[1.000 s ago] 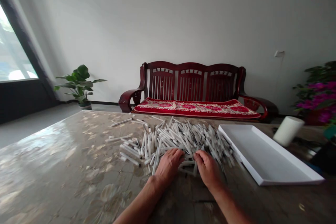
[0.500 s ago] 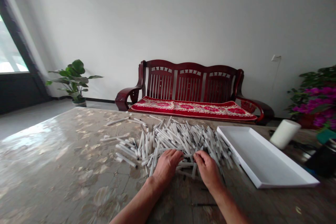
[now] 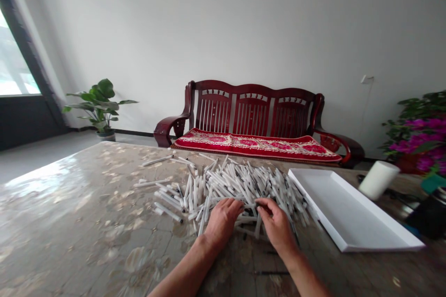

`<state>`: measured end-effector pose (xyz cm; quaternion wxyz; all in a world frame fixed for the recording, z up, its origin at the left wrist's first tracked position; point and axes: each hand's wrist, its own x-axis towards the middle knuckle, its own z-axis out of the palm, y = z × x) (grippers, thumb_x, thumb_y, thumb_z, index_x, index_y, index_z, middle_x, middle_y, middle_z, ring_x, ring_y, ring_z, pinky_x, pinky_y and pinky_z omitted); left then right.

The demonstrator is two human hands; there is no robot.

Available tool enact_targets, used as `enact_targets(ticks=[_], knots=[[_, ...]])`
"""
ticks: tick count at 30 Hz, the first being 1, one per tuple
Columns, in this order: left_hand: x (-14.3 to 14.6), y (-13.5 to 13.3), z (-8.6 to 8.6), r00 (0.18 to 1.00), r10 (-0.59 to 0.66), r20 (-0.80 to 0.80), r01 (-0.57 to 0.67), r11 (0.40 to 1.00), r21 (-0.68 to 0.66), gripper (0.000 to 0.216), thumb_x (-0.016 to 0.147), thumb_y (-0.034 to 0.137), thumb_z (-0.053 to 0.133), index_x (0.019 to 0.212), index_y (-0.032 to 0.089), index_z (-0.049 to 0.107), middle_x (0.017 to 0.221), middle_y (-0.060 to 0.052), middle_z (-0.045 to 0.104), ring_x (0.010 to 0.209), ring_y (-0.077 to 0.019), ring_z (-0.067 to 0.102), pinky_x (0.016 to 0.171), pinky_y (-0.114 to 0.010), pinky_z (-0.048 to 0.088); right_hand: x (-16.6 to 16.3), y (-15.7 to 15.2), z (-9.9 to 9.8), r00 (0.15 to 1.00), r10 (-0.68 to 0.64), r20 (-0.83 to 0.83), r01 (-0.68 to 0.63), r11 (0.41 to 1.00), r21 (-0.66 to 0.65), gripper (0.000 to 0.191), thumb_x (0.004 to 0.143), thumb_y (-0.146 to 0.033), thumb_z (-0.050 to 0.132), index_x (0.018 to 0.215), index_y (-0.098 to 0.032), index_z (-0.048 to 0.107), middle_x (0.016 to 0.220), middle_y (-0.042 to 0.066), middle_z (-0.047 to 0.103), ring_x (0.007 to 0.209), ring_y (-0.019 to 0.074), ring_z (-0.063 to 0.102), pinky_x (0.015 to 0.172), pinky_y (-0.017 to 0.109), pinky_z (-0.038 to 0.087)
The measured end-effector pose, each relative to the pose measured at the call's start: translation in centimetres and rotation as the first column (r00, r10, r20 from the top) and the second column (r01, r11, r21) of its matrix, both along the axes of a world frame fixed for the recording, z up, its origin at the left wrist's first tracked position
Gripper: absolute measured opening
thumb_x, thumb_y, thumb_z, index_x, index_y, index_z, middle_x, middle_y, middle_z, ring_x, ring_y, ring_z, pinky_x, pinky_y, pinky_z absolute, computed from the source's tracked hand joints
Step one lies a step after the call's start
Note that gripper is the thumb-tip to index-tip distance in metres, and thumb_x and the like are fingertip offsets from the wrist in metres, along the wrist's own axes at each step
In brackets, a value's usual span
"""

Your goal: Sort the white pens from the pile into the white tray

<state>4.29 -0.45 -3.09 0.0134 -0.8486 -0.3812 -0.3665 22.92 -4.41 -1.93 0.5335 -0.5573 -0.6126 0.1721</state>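
Note:
A large heap of white pens (image 3: 240,178), several with dark tips or ends, lies on the table in front of me. At the heap's near edge my left hand (image 3: 224,218) is closed, its fingers curled around a pen (image 3: 248,205) whose pale barrel pokes out toward the right. My right hand (image 3: 276,222) faces it, thumb and forefinger closed about the far end of the same pen. What lies under the fingers is partly hidden. More pens sit just below and between the two hands.
A shallow white box lid (image 3: 365,213) rests to the right of the heap. Beyond it stand a white roll (image 3: 378,180) and dark items. Loose pens (image 3: 167,211) lie at the left. A red wooden bench (image 3: 251,111) stands behind the patterned table (image 3: 114,232).
My right forefinger has lifted a little and shifted slightly left, widening the space above the thumb. My left hand stays nearly still. The view has tilted very slightly.

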Motion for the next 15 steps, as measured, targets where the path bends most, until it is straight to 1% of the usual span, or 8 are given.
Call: enact_targets(ticks=[2,4,6,7,9,12,13,15], knots=[[0.00,-0.01,-0.01,1.000,0.003,-0.001,-0.003,1.000,0.003,0.004,0.091,0.019,0.064,0.089,0.021,0.067,0.079,-0.001,0.072,0.074,-0.0181,0.067,0.070,-0.027,0.049,-0.08,-0.15,0.19,1.000,-0.005,-0.015,0.005,1.000,-0.029,0.033,0.087,-0.047,0.054,0.098,-0.022,0.072,0.093,0.005,0.076,0.086,0.0212,0.070,0.077,0.028,0.054],[0.02,-0.04,-0.05,1.000,0.000,-0.008,0.000,1.000,0.003,0.006,0.092,0.020,0.063,0.088,0.021,0.067,0.078,-0.001,0.071,0.073,-0.0179,0.067,0.069,-0.027,0.049,-0.11,-0.22,0.25,0.999,-0.031,0.012,0.032,0.997,-0.067,0.035,0.088,-0.052,0.053,0.089,-0.023,0.072,0.081,0.004,0.075,0.076,0.0207,0.069,0.069,0.027,0.053],[0.04,-0.07,-0.09,1.000,-0.002,-0.017,0.002,1.000,-0.006,0.009,0.093,0.020,0.061,0.087,0.021,0.068,0.078,-0.001,0.071,0.073,-0.0177,0.066,0.069,-0.027,0.049,-0.10,-0.18,0.20,0.998,-0.043,0.037,0.046,0.996,-0.082,0.034,0.087,-0.052,0.054,0.079,-0.023,0.069,0.071,0.002,0.072,0.068,0.0203,0.067,0.065,0.027,0.052],[0.05,-0.09,-0.10,1.000,-0.001,-0.020,0.001,1.000,-0.013,0.010,0.093,0.020,0.060,0.087,0.021,0.068,0.077,-0.002,0.071,0.073,-0.0177,0.066,0.069,-0.027,0.049,-0.10,-0.13,0.16,0.999,-0.036,0.032,0.039,0.996,-0.076,0.032,0.086,-0.051,0.055,0.078,-0.023,0.069,0.071,0.002,0.072,0.069,0.0205,0.067,0.066,0.027,0.052],[0.03,-0.12,-0.06,1.000,0.007,-0.019,-0.008,0.999,-0.032,0.010,0.093,0.019,0.060,0.088,0.021,0.068,0.078,-0.002,0.071,0.074,-0.0178,0.067,0.070,-0.027,0.049,-0.13,-0.06,0.13,1.000,-0.003,-0.006,0.003,0.999,-0.050,0.027,0.084,-0.046,0.057,0.084,-0.023,0.071,0.081,0.004,0.075,0.078,0.0217,0.070,0.073,0.028,0.054],[-0.04,-0.17,0.04,1.000,0.018,-0.008,-0.018,0.998,-0.059,0.008,0.092,0.019,0.061,0.089,0.021,0.068,0.080,-0.002,0.072,0.074,-0.0180,0.067,0.070,-0.027,0.049,-0.21,-0.09,0.18,0.998,0.026,-0.056,-0.027,0.999,-0.030,0.032,0.085,-0.047,0.058,0.098,-0.021,0.073,0.096,0.007,0.077,0.088,0.0232,0.071,0.079,0.030,0.055],[-0.06,-0.18,0.06,1.000,0.015,-0.005,-0.015,0.998,-0.062,0.008,0.092,0.019,0.061,0.089,0.021,0.068,0.080,-0.002,0.072,0.074,-0.0180,0.067,0.070,-0.027,0.049,-0.22,-0.12,0.19,0.998,0.018,-0.056,-0.020,0.999,-0.036,0.035,0.086,-0.049,0.057,0.099,-0.021,0.073,0.095,0.007,0.077,0.087,0.0233,0.071,0.077,0.030,0.055],[-0.07,-0.19,0.05,1.000,0.004,-0.004,-0.004,0.998,-0.063,0.008,0.092,0.019,0.061,0.088,0.021,0.068,0.080,-0.002,0.072,0.073,-0.0179,0.066,0.070,-0.027,0.049,-0.19,-0.16,0.18,1.000,-0.011,-0.026,0.010,0.998,-0.060,0.038,0.088,-0.054,0.054,0.093,-0.022,0.073,0.085,0.005,0.076,0.078,0.0225,0.070,0.071,0.029,0.054]])
